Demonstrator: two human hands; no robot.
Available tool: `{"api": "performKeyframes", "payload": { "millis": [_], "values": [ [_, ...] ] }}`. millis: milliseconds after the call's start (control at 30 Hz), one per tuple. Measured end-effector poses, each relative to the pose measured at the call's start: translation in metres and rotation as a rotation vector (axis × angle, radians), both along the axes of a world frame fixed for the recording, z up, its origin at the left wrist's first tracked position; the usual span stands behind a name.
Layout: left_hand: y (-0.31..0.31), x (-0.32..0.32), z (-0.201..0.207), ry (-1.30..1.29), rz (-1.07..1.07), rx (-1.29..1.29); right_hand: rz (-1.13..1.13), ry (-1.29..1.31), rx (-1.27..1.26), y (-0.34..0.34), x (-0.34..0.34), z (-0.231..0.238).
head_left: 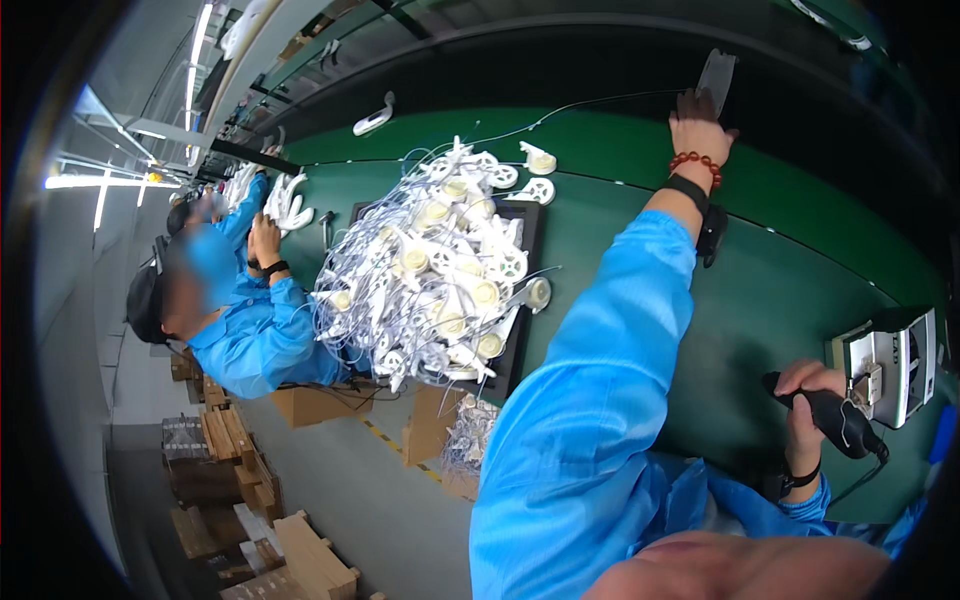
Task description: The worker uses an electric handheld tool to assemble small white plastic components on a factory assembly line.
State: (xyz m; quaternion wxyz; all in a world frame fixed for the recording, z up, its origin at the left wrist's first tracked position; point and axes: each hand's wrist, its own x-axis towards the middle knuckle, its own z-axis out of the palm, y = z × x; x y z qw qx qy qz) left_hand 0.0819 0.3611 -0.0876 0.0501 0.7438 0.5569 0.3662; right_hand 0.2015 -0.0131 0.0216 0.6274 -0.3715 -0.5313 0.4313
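Observation:
My left hand (702, 128) reaches far out over the black belt, fingers stretched and thumb apart. Its fingertips meet the near end of a long pale plastic part (717, 78); the hand is slightly blurred. From that part a thin wire trails away to the left. At the right, my right hand (803, 402) is wrapped round a black corded hand tool (838, 424), whose exact kind I cannot make out. Just beyond the tool stands a white and black box-shaped device (903, 365) with a metal fitting (866, 386).
A tray (530, 235) bears a heap of white wired plastic parts (430, 270). One white piece (374, 117) lies on the far green strip. At the left a co-worker in a blue sleeve (285, 325) works at the bench (600, 225). Cardboard boxes (300, 560) stand on the floor.

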Motion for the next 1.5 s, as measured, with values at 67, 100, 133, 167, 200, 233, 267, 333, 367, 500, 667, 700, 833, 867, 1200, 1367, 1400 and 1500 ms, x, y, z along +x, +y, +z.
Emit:
{"api": "performKeyframes", "payload": {
  "millis": [67, 100, 133, 167, 200, 233, 267, 333, 367, 500, 667, 700, 833, 867, 1200, 1367, 1400, 1500],
  "values": [
    [0.003, 0.011, -0.008, -0.057, -0.03, 0.022, -0.029, -0.007, -0.044, 0.001, 0.006, -0.001],
    [0.009, 0.003, -0.008, -0.127, -0.05, 0.015, -0.009, 0.007, -0.048, -0.001, 0.005, -0.001],
    [0.011, -0.002, -0.009, -0.195, -0.071, 0.008, -0.017, 0.003, -0.036, -0.001, 0.005, -0.002],
    [0.01, -0.002, -0.011, -0.189, -0.062, 0.003, -0.008, 0.009, -0.042, -0.002, 0.005, -0.002],
    [0.01, 0.003, -0.009, -0.18, -0.034, 0.065, -0.006, 0.003, -0.029, -0.002, 0.007, -0.002],
    [0.009, 0.006, -0.007, -0.172, -0.008, 0.127, -0.004, -0.004, -0.015, -0.002, 0.008, -0.002],
    [0.009, 0.006, -0.006, -0.162, 0.004, 0.064, -0.001, -0.001, -0.011, -0.002, 0.008, -0.004],
    [0.015, 0.003, -0.007, -0.237, -0.006, 0.076, 0.006, -0.001, -0.014, -0.001, 0.008, -0.004],
    [0.016, 0.002, -0.007, -0.314, -0.019, 0.09, 0.008, -0.003, -0.017, -0.001, 0.008, -0.003],
    [0.009, 0.009, 0.003, -0.502, 0.017, -0.05, 0.006, -0.016, -0.006, 0.0, 0.006, -0.002],
    [0.004, 0.003, 0.009, -0.601, -0.038, -0.039, 0.043, -0.05, 0.029, 0.0, 0.005, -0.005],
    [0.001, 0.005, 0.008, -0.589, -0.042, -0.041, 0.038, -0.037, 0.029, -0.003, 0.006, -0.005],
    [-0.002, 0.001, 0.023, -0.636, -0.093, 0.081, -0.021, -0.086, -0.012, -0.007, 0.008, -0.009],
    [-0.002, -0.004, 0.03, -0.68, -0.104, 0.108, -0.021, -0.067, -0.014, -0.006, 0.006, -0.012],
    [0.0, -0.012, 0.058, -0.781, -0.1, 0.211, -0.014, -0.031, -0.037, -0.002, 0.015, -0.012],
    [-0.01, -0.019, 0.082, -0.847, -0.061, 0.133, -0.016, -0.021, -0.028, -0.002, 0.014, -0.018],
    [-0.01, -0.02, 0.084, -0.862, -0.078, 0.113, -0.011, -0.04, -0.038, -0.001, 0.013, -0.014],
    [-0.009, -0.032, 0.09, -0.822, -0.101, 0.077, -0.029, -0.039, -0.034, -0.007, 0.013, -0.017]
  ]
}}
